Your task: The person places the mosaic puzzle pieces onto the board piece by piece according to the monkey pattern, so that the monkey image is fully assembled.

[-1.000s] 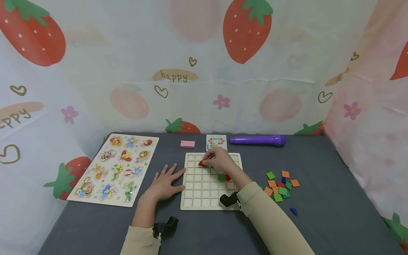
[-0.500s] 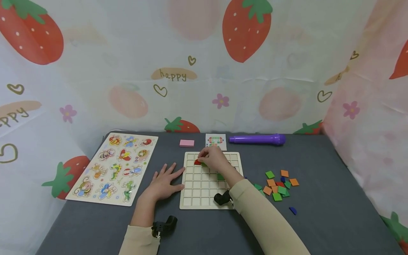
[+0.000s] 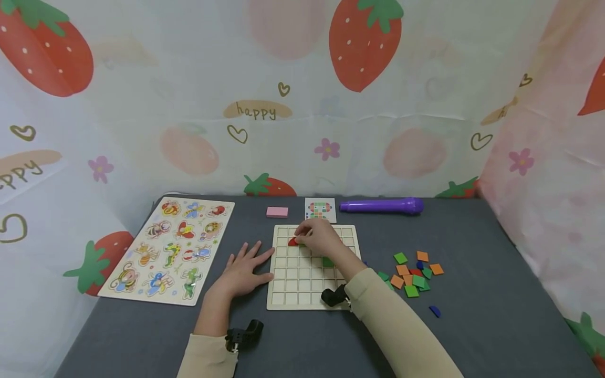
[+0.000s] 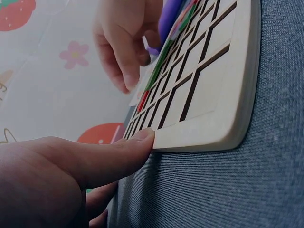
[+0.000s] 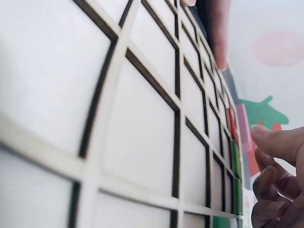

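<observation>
The pale wooden board [image 3: 298, 286], square with raised grid ridges, is touched along its left edge by the left hand [image 3: 242, 275], its fingers spread wide. Beside a flat red piece [image 3: 292, 242] seated in the far row, the right hand [image 3: 320, 238] is held with fingers loosely bent, nothing gripped. On ribbed grey cloth [image 3: 496, 299], thin orange squares [image 3: 437, 269] and a blue half-round [image 3: 435, 312] are strewn.

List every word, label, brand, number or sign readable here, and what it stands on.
"happy": tan middle patch on the backdrop.
"ppy": left patch on the backdrop, its start cut off by the picture edge.
Too small to read fully: lettering on the right patch.
No readable text on the grid board or small card.
</observation>
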### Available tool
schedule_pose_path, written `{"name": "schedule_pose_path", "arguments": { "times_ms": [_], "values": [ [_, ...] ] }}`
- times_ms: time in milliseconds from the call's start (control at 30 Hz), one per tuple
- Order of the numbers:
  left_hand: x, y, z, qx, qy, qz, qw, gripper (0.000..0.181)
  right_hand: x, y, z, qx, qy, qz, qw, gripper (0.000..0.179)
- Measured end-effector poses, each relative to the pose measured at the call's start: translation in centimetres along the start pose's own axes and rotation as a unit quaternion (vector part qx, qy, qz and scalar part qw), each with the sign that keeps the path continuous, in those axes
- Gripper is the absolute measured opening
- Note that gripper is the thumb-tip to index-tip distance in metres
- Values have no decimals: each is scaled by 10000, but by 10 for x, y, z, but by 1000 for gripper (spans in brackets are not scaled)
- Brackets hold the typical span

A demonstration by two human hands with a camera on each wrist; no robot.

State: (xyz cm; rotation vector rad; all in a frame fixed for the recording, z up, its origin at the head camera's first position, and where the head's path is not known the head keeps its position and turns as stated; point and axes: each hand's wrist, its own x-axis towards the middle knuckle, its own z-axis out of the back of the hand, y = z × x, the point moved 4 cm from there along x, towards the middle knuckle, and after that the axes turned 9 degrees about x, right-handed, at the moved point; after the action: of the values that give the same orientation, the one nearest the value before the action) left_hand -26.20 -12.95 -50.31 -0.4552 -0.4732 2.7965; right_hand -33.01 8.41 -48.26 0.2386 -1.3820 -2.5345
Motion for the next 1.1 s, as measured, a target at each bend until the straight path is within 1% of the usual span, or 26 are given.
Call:
{"name": "schedule_pose_path", "arguments": {
  "times_ms": [167,333,533,800,933,1100],
  "values": [
    [0,0,1,9,-9,45,10000,70,-7,0,5,109,-19,146,9998,8],
    [1,3,1,27,-22,73,10000,70,-13,-4,8,117,-74,84,9999,10],
    [1,3,-1,36,10,-1,10000,71,-29,-7,20,150,-261,-48,9995,14],
    [0,1,0,-8,-46,20,10000,71,-50,-12,47,400,-569,-134,9975,23],
    [0,1,0,-37,-26,14,10000,70,-59,-19,64,375,-741,-139,9964,25],
    [0,-1,0,-96,-6,-31,9999,70,-71,-30,82,310,-999,-247,9942,24]
  ]
}}
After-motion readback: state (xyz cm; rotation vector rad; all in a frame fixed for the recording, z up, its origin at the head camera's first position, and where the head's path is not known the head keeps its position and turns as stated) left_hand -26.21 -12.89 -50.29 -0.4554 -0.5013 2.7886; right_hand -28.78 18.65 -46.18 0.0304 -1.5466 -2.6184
